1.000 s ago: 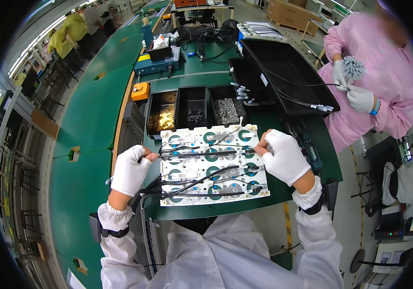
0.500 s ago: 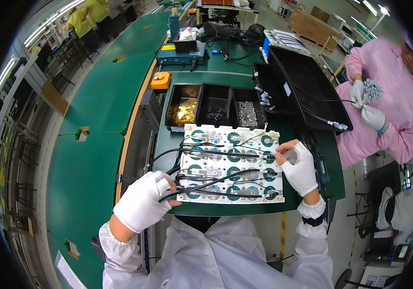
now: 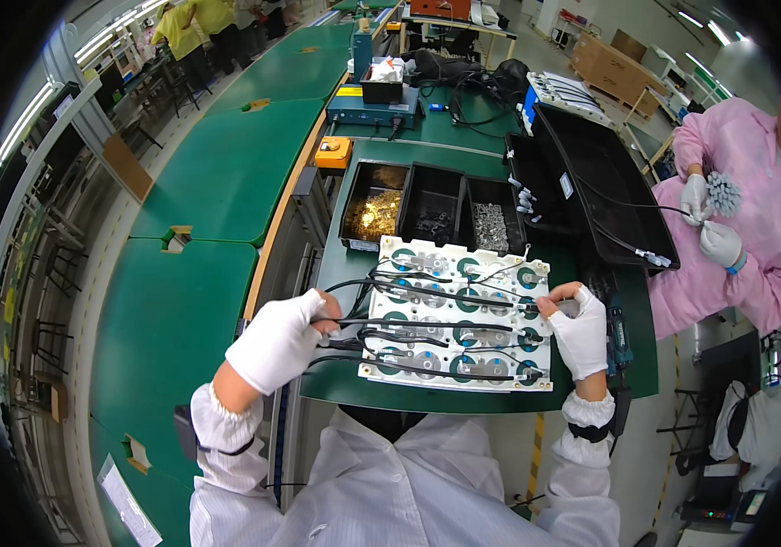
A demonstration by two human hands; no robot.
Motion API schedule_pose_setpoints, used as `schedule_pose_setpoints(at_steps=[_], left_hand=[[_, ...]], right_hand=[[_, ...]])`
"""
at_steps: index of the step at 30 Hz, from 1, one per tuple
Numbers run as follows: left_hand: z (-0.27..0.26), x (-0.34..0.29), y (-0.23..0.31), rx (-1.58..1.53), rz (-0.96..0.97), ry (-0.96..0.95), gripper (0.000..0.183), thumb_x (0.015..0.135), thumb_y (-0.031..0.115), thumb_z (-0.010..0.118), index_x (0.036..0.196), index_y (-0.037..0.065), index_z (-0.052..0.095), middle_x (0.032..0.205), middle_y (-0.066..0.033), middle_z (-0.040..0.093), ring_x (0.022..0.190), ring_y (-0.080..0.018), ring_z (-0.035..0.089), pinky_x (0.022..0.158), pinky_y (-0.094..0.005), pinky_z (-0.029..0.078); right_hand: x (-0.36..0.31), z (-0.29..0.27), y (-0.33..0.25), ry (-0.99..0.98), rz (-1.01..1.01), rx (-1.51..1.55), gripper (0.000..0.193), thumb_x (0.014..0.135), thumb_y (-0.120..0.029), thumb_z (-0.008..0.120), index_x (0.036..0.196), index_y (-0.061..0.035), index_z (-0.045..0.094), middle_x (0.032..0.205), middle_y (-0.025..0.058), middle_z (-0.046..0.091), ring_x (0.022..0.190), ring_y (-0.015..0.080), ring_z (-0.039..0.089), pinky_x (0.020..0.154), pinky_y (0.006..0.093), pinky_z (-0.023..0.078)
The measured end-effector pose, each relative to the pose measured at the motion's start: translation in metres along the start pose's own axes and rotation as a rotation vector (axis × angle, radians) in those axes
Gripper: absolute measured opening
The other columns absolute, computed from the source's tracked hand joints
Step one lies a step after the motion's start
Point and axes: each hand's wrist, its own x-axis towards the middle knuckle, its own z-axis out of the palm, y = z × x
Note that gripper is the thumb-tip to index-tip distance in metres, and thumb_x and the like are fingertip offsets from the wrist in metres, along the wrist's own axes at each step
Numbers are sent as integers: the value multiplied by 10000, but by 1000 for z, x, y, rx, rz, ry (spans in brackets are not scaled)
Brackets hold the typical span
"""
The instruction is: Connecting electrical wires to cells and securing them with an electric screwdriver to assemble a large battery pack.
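Three parts bins [image 3: 436, 191], one white board [image 3: 463, 315], wearer's two hands [image 3: 286, 342]

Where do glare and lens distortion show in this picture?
Head view: bright glare on the gold parts; head view: edges of the green bench bend, corners black; head view: left hand and right hand look fairly sharp.

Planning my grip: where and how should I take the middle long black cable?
Probably pinch the middle long black cable near its right tip, from the right: it lies across the white board, that tip stops short of the edge, and the left hand crowds its left.
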Motion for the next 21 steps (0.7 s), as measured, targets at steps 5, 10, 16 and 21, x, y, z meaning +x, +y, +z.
schedule_pose_setpoints(at_steps=[5, 10, 16, 21], left_hand=[[14, 8, -35, -221, -65, -85, 65, 934, -27, 649, 995, -20, 670, 785, -114, 698, 697, -168, 650, 712, -300, 543], [23, 13, -41, -220, -109, -21, 135, 902, -108, 575, 928, -28, 680, 781, -96, 714, 759, -140, 676, 733, -294, 541], [-5, 21, -5, 194, 9, -92, 113, 865, -30, 665, 962, 16, 702, 840, -120, 700, 770, -280, 693, 735, -339, 547], [20, 64, 61, 264, 417, 93, 52, 855, 50, 682, 902, 67, 697, 916, -114, 671, 871, -321, 683, 753, -400, 553]], right_hand=[[3, -1, 3, 43, -127, -102, 127, 794, -57, 836, 802, 23, 738, 817, 81, 645, 700, 154, 630, 640, 290, 491], [2, -3, -3, 29, -1, -140, 157, 776, -104, 860, 807, 17, 764, 785, 73, 642, 692, 137, 626, 615, 270, 467], [-7, -7, -11, 27, -232, -232, 94, 797, -56, 820, 874, -14, 789, 831, 87, 674, 709, 157, 663, 622, 282, 511], [-7, -20, -21, -33, -259, -327, 110, 818, -13, 760, 922, -24, 795, 856, 111, 704, 729, 201, 703, 640, 291, 549]])
